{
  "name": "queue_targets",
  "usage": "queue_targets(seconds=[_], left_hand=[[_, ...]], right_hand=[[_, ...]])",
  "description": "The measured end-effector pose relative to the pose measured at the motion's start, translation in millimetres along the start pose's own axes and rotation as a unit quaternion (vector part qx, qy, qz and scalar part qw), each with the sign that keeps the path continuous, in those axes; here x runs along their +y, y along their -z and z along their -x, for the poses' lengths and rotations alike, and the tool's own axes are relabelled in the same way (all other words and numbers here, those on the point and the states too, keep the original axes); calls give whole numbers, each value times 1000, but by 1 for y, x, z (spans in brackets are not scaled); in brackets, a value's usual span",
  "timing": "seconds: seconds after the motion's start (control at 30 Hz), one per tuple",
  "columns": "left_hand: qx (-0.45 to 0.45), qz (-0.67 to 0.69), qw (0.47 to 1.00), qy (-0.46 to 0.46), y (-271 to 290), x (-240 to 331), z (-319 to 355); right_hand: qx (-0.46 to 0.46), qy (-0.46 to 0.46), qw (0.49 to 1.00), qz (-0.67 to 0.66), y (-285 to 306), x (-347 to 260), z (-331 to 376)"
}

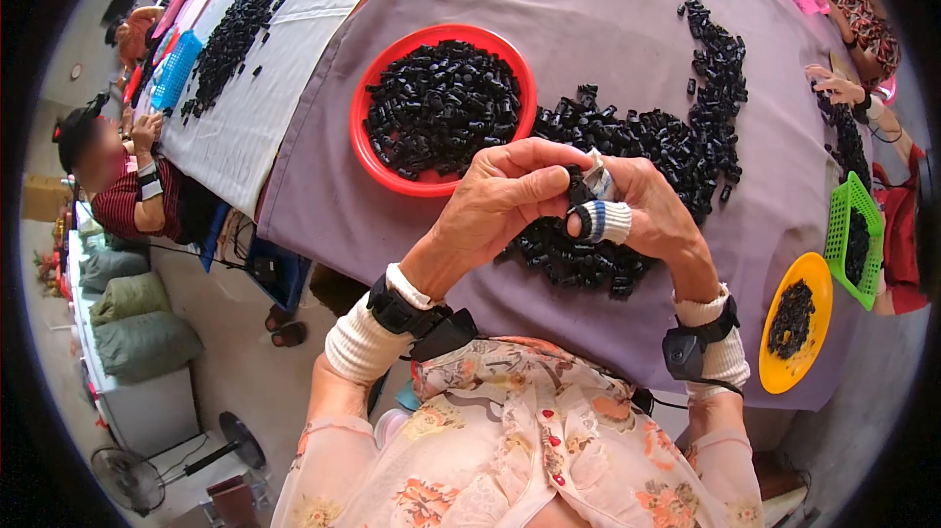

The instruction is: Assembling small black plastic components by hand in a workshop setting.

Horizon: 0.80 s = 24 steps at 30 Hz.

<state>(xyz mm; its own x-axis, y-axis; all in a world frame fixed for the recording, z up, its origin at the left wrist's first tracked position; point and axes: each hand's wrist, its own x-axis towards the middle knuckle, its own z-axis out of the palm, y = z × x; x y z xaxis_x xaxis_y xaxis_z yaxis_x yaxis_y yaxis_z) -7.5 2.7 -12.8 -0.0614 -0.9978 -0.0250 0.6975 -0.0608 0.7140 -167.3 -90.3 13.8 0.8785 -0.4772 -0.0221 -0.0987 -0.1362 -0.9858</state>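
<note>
Over the near edge of the heap, my two hands meet at the fingertips. Between the thumb and forefinger of my left hand is a small black plastic part. My right hand is closed against the same part from the other side. A white knitted finger cover with blue stripes wraps its thumb, and a pale wrapping is on its forefinger. Beneath and beyond them spreads a heap of black plastic parts. Left of the heap, a red basin holds many like parts.
A yellow plate with small dark bits and a green basket stand at the right. People sit along both sides, one at the left. More black parts lie on the white-covered table. A fan stands lower left.
</note>
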Motion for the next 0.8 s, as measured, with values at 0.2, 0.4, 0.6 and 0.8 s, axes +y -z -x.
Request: queue_targets(seconds=[0.2, 0.4, 0.6, 0.8], left_hand=[[9, -4, 1000, 10, -4, 4, 0], [-2, -22, 1000, 17, -4, 8, -1], [-5, -30, 999, 8, 0, 6, -2], [-5, -30, 999, 18, 0, 7, -4]], right_hand=[[-2, 10, 1000, 13, 2, -2, -1], [-7, 36, 995, 92, 11, 2, -6], [-37, 41, 989, 134, 14, -3, -9], [-40, 42, 990, 129, 13, -1, -8]])
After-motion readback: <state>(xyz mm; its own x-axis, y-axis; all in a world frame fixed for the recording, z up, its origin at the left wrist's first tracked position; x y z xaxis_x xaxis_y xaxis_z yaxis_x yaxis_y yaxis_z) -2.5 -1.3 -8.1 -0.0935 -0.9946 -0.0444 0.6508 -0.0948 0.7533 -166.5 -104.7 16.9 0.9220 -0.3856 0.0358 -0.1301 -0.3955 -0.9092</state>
